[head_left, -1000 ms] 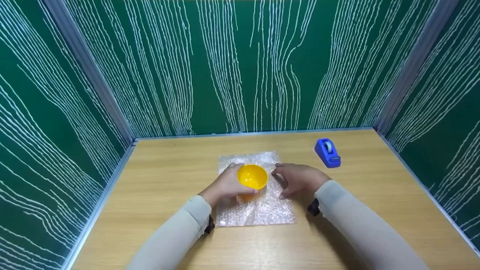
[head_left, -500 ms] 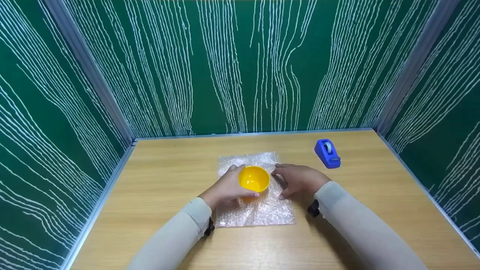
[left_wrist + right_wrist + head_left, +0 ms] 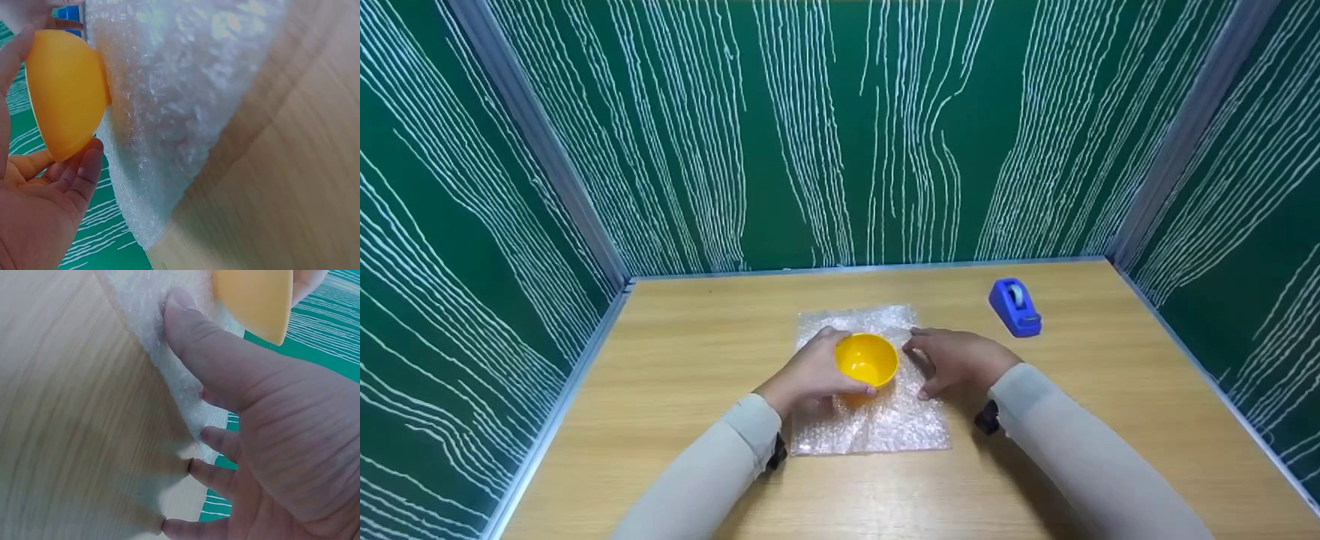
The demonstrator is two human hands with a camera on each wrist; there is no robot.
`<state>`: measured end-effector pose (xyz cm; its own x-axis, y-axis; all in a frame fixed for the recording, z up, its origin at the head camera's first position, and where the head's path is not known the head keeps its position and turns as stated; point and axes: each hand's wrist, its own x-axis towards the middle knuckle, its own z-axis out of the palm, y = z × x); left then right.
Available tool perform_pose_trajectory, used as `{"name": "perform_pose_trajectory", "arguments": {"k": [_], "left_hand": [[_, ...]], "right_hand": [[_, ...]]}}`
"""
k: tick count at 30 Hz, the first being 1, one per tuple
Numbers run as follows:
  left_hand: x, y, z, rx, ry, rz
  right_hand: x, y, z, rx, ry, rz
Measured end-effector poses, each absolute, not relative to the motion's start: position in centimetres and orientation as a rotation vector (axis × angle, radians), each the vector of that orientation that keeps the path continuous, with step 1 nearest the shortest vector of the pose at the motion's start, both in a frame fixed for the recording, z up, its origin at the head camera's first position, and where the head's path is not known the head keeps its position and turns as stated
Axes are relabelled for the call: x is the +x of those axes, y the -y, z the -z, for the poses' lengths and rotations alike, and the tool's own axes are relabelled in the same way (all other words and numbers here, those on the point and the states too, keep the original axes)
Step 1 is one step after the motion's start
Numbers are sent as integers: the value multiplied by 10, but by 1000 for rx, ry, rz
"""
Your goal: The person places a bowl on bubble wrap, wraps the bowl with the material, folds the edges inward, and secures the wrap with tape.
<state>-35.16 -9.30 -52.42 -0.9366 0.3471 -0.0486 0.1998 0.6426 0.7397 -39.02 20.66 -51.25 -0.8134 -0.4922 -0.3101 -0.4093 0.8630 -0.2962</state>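
A yellow bowl point(image 3: 867, 360) stands on the bubble wrap sheet point(image 3: 877, 431), its mouth facing up. My left hand point(image 3: 819, 369) grips the bowl from its left side, thumb at the near side and fingers at the far side. In the left wrist view the foot of the bowl point(image 3: 67, 93) meets the wrap. To the right, my right hand point(image 3: 960, 362) rests over the sheet's right edge, apart from the bowl. Its spread fingertips point(image 3: 216, 439) touch down on the wrap and the wooden table, with the thumb on the wrap.
A blue tape dispenser point(image 3: 1015, 307) with a roll of tape stands at the back right of the wooden table point(image 3: 697, 330). Green panels point(image 3: 780, 232) with wavy white lines rise behind the table and at both sides.
Over the last second the bowl, in my left hand, has shifted slightly towards me. My right hand has stayed practically still.
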Motion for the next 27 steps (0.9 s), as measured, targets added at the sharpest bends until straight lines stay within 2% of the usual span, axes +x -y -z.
{"name": "perform_pose_trajectory", "arguments": {"k": [19, 27], "left_hand": [[-358, 87, 510, 376, -2672, -1044], [-355, 87, 506, 331, -2670, -1038]], "right_hand": [[-389, -214, 513, -700, -2662, 331], [-387, -216, 502, -758, -2728, 261]]}}
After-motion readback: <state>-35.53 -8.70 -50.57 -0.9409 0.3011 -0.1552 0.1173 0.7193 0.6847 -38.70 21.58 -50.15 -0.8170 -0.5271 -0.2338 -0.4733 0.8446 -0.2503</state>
